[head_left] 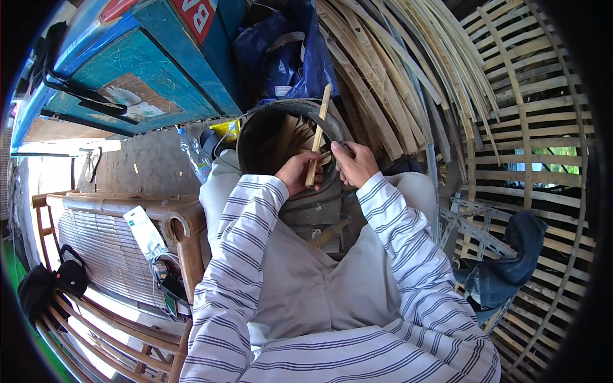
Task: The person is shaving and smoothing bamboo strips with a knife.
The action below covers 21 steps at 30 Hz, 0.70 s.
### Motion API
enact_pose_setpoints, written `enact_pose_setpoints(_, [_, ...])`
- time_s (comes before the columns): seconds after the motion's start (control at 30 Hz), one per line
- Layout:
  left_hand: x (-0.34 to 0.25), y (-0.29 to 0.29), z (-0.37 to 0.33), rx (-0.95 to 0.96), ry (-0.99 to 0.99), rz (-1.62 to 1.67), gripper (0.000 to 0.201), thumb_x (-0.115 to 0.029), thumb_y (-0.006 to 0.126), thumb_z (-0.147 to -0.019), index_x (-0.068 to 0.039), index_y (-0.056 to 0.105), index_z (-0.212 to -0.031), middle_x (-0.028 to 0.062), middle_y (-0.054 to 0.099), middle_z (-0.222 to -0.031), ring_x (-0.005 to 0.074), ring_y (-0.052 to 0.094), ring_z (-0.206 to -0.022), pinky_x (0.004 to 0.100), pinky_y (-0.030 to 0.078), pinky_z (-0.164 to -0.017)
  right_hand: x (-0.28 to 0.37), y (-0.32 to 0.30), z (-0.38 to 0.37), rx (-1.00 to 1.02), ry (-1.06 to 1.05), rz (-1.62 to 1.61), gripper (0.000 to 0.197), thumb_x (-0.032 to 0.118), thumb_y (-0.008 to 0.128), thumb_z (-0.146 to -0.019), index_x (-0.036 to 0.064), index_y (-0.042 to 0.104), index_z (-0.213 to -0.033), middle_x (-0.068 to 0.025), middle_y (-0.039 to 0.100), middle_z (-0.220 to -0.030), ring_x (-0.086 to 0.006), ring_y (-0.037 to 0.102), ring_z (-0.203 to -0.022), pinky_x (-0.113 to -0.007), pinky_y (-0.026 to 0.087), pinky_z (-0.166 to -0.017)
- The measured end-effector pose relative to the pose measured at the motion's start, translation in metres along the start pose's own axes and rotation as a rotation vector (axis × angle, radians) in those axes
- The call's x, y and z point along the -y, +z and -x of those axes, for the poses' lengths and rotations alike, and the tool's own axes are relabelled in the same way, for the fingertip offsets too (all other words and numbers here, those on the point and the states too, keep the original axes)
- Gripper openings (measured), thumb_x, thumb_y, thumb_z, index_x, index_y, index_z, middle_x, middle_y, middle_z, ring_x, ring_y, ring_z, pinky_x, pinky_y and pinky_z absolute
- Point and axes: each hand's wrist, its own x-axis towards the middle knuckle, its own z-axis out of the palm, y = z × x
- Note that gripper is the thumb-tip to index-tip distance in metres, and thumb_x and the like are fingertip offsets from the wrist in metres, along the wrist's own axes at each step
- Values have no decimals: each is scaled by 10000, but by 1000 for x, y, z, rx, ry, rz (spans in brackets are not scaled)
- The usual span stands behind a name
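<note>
My left hand (296, 172) is closed round the lower part of a pale strip of wood or bamboo (326, 102), which slants up and away from me. In my right hand (357, 165) is a knife, its handle hidden by the fingers. The dark curved knife blade (329, 131) points up and left, lying close against the strip; whether they touch I cannot tell. Both hands are over the near side of a round dark bucket (243, 142) between my knees. Inside the bucket lie pale wood pieces and shavings (295, 135).
Long wooden slats (377, 83) are stacked at the far right, beside a slatted bamboo wall (517, 115). A blue cabinet (185, 70) stands far left, with a blue plastic bag (274, 51) next to it. A bamboo bench (115, 236) is at left; jeans (511, 262) hang at right.
</note>
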Motion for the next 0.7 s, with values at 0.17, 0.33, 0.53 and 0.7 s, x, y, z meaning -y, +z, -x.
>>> enact_pose_setpoints(0.17, [-11, 15, 0, -246, 297, -77, 248, -271, 576, -821, -53, 533, -929, 62, 534, -794, 171, 552, -690, 321, 447, -589, 7, -15, 46, 121, -102, 8, 385, 365, 626, -884, -19, 604, -855, -20, 553, -568, -76, 514, -424, -231, 399, -398])
enact_pose_setpoints(0.33, [-25, 24, 7, -519, 436, -52, 346, -407, 525, -903, -61, 520, -888, 40, 501, -731, 146, 516, -598, 305, 451, -552, -10, -25, 56, 119, -228, 276, 383, 343, 640, -859, -35, 613, -807, -166, 587, -595, -272, 602, -518, -346, 449, -511])
enact_pose_setpoints(0.53, [-19, 31, 4, -655, 619, -138, 570, -541, 296, -979, -29, 537, -1047, 58, 520, -749, 167, 548, -616, 290, 479, -584, -13, -16, 58, 128, -326, 385, 415, 389, 648, -843, -26, 641, -856, -203, 631, -676, -355, 649, -672, -372, 506, -613])
enact_pose_setpoints(0.7, [-20, 45, 10, -639, 595, -105, 543, -505, 309, -989, -24, 545, -1074, 60, 520, -768, 166, 551, -619, 297, 483, -596, -13, -17, 55, 75, -360, 441, 408, 386, 655, -836, -21, 641, -858, -203, 636, -686, -363, 648, -681, -384, 517, -617])
